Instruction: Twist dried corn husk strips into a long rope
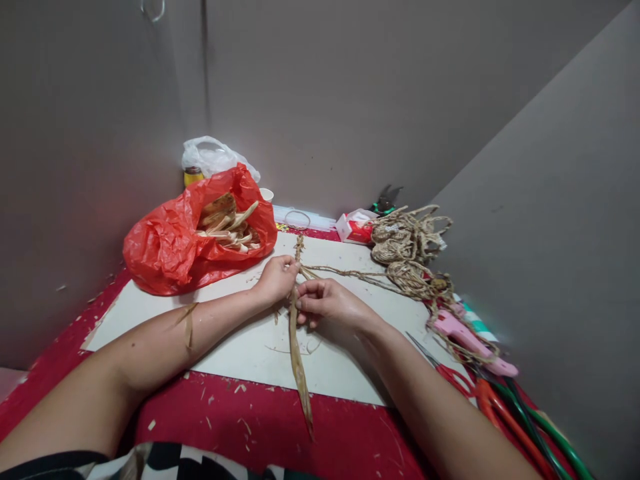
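Observation:
My left hand is closed, pinching a braided dried-fibre cord near its lower end. Close beside it, my right hand has its thumb and fingers closed on a long, flat brown strip of dried plant leaf. The strip hangs toward me past the edge of the white board. A thin twisted cord runs from the hands to the right, toward bundles of fibre rope. The fingertips partly hide where strip and braid meet.
A red plastic bag with dried strips stands at the left. Along the right lie a pink glue gun, red-handled scissors and green-handled tools. A tissue pack sits at the back. Scraps litter the red cloth. Grey walls enclose the table.

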Demonstrator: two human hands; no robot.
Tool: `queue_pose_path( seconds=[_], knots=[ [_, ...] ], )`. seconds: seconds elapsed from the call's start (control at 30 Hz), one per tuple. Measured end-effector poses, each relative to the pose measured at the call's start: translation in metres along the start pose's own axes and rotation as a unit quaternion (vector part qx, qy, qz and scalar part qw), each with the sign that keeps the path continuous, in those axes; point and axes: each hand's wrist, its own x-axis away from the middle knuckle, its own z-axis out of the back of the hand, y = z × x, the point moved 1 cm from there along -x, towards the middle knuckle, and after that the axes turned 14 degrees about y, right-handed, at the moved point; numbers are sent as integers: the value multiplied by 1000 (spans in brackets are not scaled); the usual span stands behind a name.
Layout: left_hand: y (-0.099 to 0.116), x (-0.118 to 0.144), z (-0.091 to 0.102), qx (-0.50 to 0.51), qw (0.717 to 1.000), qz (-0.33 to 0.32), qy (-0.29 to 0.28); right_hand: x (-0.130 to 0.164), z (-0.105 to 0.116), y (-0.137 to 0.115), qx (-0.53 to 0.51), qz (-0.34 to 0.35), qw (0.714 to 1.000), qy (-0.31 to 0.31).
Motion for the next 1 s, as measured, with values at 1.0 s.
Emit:
queue_pose_path(
  seconds=[1.0],
  knots=[
    [5,5,-2,33,999,37,9,1,-2,-2,-8,37,998,52]
  ],
)
